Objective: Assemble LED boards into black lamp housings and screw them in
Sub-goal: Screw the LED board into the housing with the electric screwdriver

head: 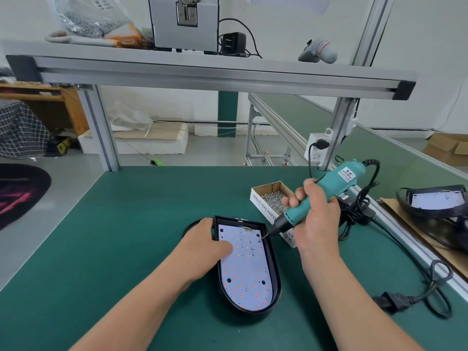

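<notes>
A black lamp housing [276, 282] lies on the green table in front of me with a white LED board [247, 272] seated inside it. My left hand [206, 245] grips the housing's left wall, its thumb pressing down on the board. My right hand [314, 219] grips a teal electric screwdriver [329, 191], tilted so its tip sits at the board's upper right corner near a screw hole.
An open cardboard box of screws [272, 197] stands just behind the housing. The screwdriver's black cable and a plug [387, 301] trail over the table's right side. Another housing with a board [435, 202] rests at the far right. An aluminium shelf frame [215, 69] spans overhead.
</notes>
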`<state>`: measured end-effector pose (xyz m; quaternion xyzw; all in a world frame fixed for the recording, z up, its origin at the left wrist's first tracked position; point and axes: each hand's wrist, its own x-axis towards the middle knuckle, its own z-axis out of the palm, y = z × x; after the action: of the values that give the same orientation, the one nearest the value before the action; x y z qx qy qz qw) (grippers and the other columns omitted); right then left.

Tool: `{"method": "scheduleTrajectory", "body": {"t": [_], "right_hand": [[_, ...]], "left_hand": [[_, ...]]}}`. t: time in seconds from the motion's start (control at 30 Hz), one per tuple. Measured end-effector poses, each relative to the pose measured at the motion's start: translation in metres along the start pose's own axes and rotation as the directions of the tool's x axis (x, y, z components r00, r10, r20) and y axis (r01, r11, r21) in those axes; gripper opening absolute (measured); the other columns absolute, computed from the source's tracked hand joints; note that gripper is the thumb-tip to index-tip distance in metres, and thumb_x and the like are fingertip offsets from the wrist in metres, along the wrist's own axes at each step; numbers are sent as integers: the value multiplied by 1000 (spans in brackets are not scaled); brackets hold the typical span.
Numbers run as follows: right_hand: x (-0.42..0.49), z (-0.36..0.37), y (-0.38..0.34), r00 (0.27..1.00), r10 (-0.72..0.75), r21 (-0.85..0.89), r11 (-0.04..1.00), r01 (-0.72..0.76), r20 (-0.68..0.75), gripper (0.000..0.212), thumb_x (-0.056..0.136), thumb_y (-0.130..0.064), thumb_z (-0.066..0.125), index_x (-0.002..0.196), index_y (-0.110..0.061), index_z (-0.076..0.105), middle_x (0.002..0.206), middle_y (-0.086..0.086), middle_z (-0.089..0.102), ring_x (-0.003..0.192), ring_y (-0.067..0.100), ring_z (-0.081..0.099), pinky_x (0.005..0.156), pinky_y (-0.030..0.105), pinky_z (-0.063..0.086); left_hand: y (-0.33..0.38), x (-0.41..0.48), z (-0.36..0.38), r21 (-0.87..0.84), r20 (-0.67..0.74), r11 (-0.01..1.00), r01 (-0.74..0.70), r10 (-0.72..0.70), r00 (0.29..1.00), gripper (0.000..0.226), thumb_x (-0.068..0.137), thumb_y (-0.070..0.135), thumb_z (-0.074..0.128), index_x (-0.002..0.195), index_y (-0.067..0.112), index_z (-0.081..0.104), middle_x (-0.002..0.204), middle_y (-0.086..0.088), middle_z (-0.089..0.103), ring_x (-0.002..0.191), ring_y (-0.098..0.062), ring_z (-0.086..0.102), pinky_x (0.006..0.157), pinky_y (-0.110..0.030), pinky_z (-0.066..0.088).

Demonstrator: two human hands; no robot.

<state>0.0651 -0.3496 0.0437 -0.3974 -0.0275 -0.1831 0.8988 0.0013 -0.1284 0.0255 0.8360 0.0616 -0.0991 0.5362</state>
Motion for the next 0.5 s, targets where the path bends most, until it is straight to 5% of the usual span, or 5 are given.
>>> {"method": "scheduleTrajectory", "body": {"t": [0.33,0.5], "right_hand": [[-2,2,-2,997,-35,-70,997,40,74,12,90,-15,72,90,-19,60,69,6,46,57,21,45,68,40,54],[-9,8,-3,967,-67,-194,974,117,245,8,94,-14,66,91,-16,59,71,8,45,60,23,45,73,42,56]], "left_hand": [[3,-3,1,-15,-2,1000,14,-14,1000,41,72,30,67,112,27,62,107,-6,78,106,-37,73,98,-61,57],[5,-4,2,-12,3,1000,19,-18,1000,42,71,29,66,112,26,62,109,-8,77,107,-38,72,98,-62,56]]}}
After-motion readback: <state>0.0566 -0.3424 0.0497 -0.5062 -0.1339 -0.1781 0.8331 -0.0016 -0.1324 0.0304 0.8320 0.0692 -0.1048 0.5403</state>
